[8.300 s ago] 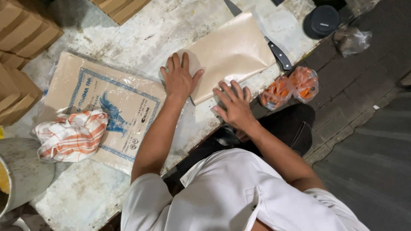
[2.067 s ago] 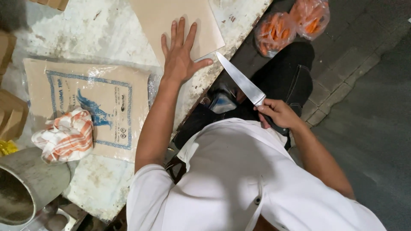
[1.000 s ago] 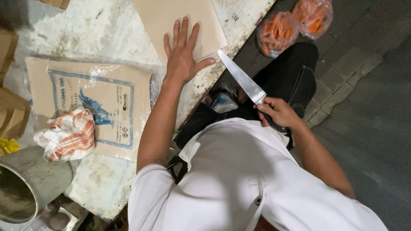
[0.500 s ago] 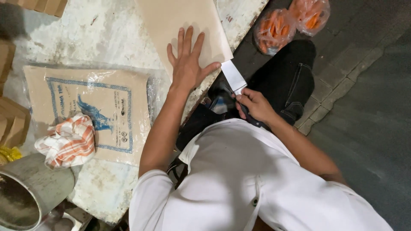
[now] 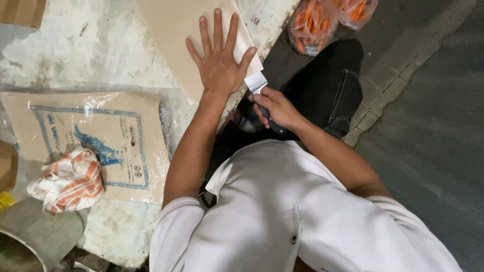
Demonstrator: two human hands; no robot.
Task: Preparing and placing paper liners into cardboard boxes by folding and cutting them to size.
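Five fingers [image 5: 218, 30] pin one paper [image 5: 171, 30] (one knife [image 5: 255, 82] under).

Knife [image 5: 256, 82]: blade earlier fully visible, now mostly slid under the folded brown paper [image 5: 176, 30], it seems.
Right hand [image 5: 275, 107]: moved up beside the left hand [image 5: 219, 63].

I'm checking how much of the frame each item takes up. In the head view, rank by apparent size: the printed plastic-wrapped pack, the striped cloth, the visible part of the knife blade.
Largest to smallest:
1. Printed plastic-wrapped pack
2. Orange-and-white striped cloth, lying on the pack
3. Visible part of the knife blade, mostly hidden under the brown paper; the right hand grips the handle.
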